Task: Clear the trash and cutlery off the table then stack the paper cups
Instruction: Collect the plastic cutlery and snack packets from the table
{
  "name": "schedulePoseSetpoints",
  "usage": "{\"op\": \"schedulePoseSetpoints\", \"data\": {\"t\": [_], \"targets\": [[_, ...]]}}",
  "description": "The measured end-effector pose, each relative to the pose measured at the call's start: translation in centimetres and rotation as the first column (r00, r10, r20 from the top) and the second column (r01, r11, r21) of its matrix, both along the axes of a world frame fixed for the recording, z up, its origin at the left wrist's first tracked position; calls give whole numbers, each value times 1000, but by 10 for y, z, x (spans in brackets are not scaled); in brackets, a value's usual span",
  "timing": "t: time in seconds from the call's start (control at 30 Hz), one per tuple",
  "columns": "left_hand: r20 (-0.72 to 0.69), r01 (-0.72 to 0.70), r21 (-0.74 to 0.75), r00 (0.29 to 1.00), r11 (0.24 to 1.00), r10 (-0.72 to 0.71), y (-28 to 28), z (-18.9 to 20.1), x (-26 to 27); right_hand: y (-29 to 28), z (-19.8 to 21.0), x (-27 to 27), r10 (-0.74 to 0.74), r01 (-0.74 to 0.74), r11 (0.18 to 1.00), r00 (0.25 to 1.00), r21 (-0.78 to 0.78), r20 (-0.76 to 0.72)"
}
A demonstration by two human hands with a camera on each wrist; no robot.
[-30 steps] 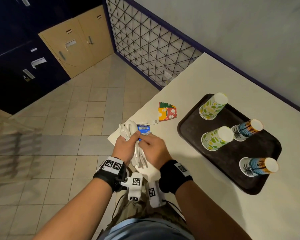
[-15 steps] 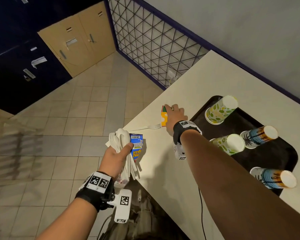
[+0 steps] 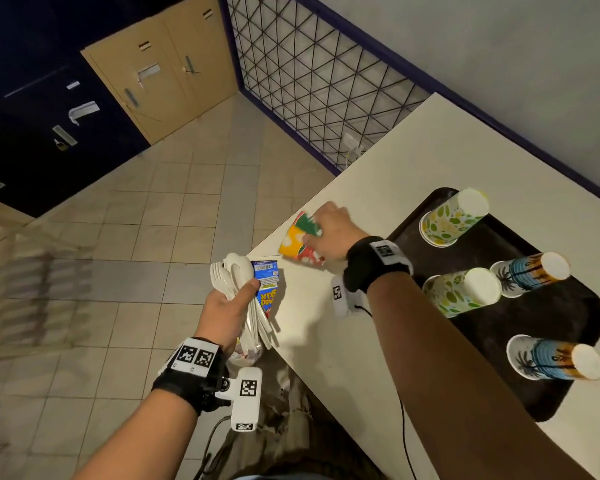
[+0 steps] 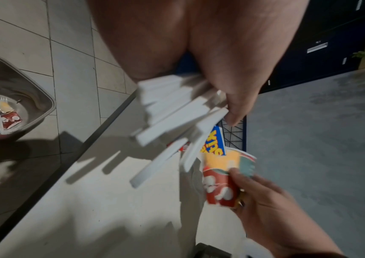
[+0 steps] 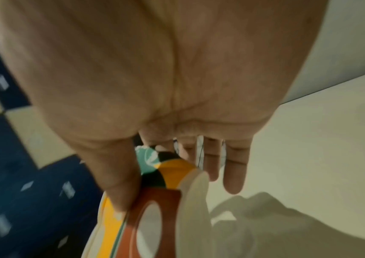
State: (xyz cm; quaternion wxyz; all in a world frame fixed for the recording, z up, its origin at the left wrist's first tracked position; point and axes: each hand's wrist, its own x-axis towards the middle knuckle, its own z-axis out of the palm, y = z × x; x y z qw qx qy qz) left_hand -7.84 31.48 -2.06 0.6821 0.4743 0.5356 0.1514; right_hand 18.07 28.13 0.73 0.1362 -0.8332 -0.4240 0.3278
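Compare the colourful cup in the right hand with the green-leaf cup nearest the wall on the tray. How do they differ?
The colourful cup is flattened, in red, yellow and green patches; the green-leaf cup keeps its round shape and has leaf prints on white. The right hand grips the colourful cup near the table edge, while the green-leaf cup stands upside down, untouched, on the dark tray. Both look like paper cups.

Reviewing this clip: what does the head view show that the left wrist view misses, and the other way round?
Only the head view shows the dark tray and the four paper cups lying on it.

Only the left wrist view shows the grey bin on the floor, already holding trash.

Both show the left hand gripping the white plastic cutlery with the blue wrapper, and the right hand holding the flattened colourful cup over the table.
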Motion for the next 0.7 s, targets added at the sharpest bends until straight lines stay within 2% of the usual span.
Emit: {"op": "schedulePoseSetpoints", "data": {"t": [0.07,0.1,0.17,0.3,0.4,0.53,0.67,0.7], "targets": [[5,-18,1,1000,1000,18,3,2,-2,7,-20,-20,211,-191,967,971,-169,110],[11,-24,2,1000,1000,24,5,3,-4,9,-28,-28,274,-238,947,948,-215,161],[8,-21,7,1000,1000,21,7,4,-6,7,-40,-35,298,-246,941,929,-231,222],[21,-21,3,1000,1000,21,8,3,-8,0,-47,-45,271,-228,955,931,-190,245],[29,-21,25,999,999,20,6,2,-6,-7,-47,-49,162,-136,978,973,-161,166],[35,-11,22,999,1000,10,7,2,-6,-26,-39,-44,-112,112,993,994,46,-3],[18,21,33,1000,999,-21,8,10,2,-47,-4,-47,-252,252,919,967,303,-41],[27,30,24,999,999,-30,7,12,5,-48,12,-56,-290,311,876,950,368,-114]]}}
